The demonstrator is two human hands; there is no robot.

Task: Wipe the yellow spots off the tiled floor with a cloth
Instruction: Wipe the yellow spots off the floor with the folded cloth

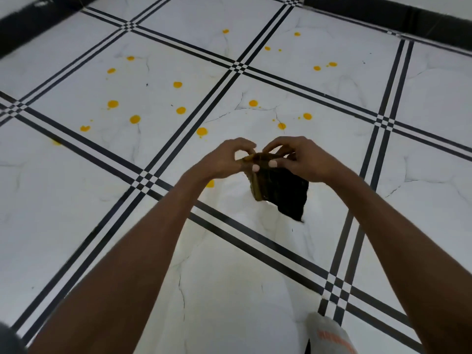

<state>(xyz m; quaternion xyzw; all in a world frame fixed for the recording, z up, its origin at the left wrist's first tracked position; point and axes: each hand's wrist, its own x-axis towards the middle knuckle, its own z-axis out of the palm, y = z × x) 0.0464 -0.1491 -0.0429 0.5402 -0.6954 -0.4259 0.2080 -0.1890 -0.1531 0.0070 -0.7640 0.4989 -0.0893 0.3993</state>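
Note:
A dark cloth (pixel 283 192) with a yellowish stained edge hangs in the air above the white tiled floor (pixel 76 200). My left hand (pixel 224 159) and my right hand (pixel 304 159) both pinch its top edge, close together at the middle of the view. Several yellow spots lie on the tiles beyond my hands: one (pixel 202 131) just ahead of my left hand, one (pixel 281 126) ahead of my right, others farther left (pixel 112 104) and far right (pixel 317 68). A spot (pixel 210 184) shows partly beside my left wrist.
Black triple stripes (pixel 163 159) cross the floor in a grid. A black skirting (pixel 383 19) runs along the far walls. A foot in a grey and orange sock (pixel 329 333) stands at the bottom right.

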